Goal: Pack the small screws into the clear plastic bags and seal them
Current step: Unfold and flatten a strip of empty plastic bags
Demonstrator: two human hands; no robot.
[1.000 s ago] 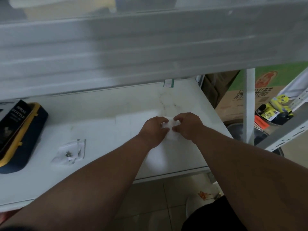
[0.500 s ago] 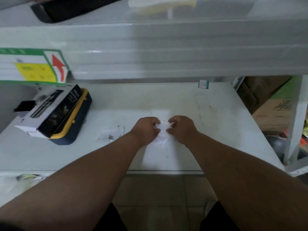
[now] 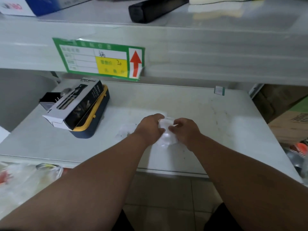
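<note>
Both hands meet over the middle of the white shelf (image 3: pixel 208 117). My left hand (image 3: pixel 150 127) and my right hand (image 3: pixel 185 130) pinch a small clear plastic bag (image 3: pixel 166 132) between them, held just above a white sheet (image 3: pixel 166 157) on the shelf. Whether screws are inside that bag cannot be made out. Another clear bag (image 3: pixel 125 131) with a few small dark screws lies flat just left of my left wrist, partly hidden by it.
A spray-bottle box (image 3: pixel 75 104) rests on a navy and yellow case (image 3: pixel 93 120) at the shelf's left. An upper shelf beam with a green label (image 3: pixel 101 59) hangs overhead. Cardboard boxes (image 3: pixel 290 124) stand right; plastic bags (image 3: pixel 25 177) lie lower left.
The camera has tilted up and swung left, bringing the green label and the upper shelf into view. Both hands have stayed together on the small bag and lifted it slightly.
</note>
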